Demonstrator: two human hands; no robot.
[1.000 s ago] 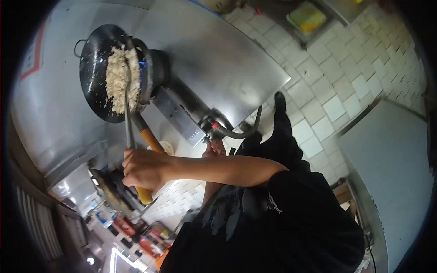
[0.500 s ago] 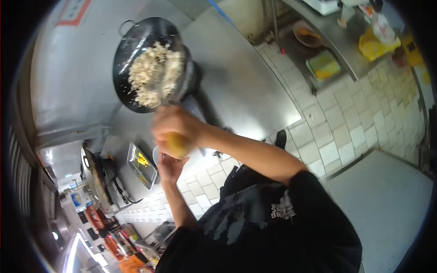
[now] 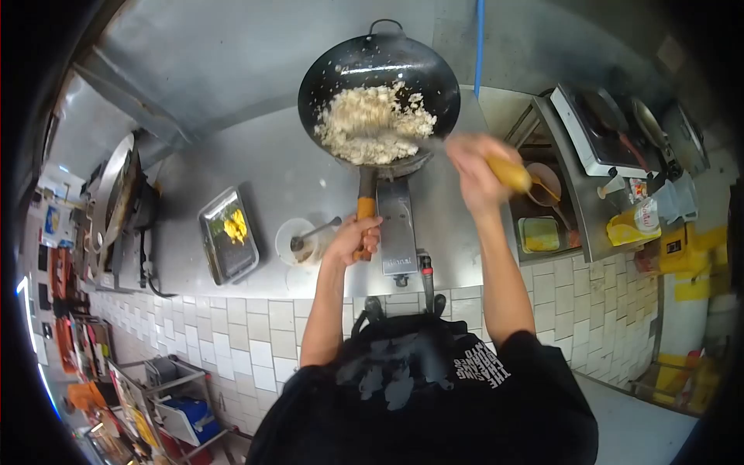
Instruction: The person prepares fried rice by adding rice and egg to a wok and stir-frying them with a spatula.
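Note:
A black wok [image 3: 380, 66] holding pale fried rice [image 3: 372, 120] sits on a portable gas stove [image 3: 397, 232]. My left hand [image 3: 354, 241] is wrapped round the wok's wooden handle [image 3: 365, 206]. To the right of the wok, my right hand [image 3: 482, 172] grips the yellowish wooden handle of a utensil [image 3: 509, 173]; its metal end is blurred and reaches left into the rice. Beside my left hand stands a clear round container [image 3: 293, 232] with a dark-handled tool across it. Farther left, a metal tray [image 3: 225, 260] holds bright yellow pieces [image 3: 235, 226].
A second pan [image 3: 116, 190] is at the left end of the steel counter [image 3: 271, 155]. On the right, a side table [image 3: 577, 167] bears a white stove [image 3: 597, 128], pans and a yellow bag [image 3: 634, 225]. Tiled floor [image 3: 256, 333] lies below.
The view has turned and shifted, so the wok now appears upright in the centre. My right hand has moved to the wok's right side, apart from my left hand, which now shows clearly on the handle.

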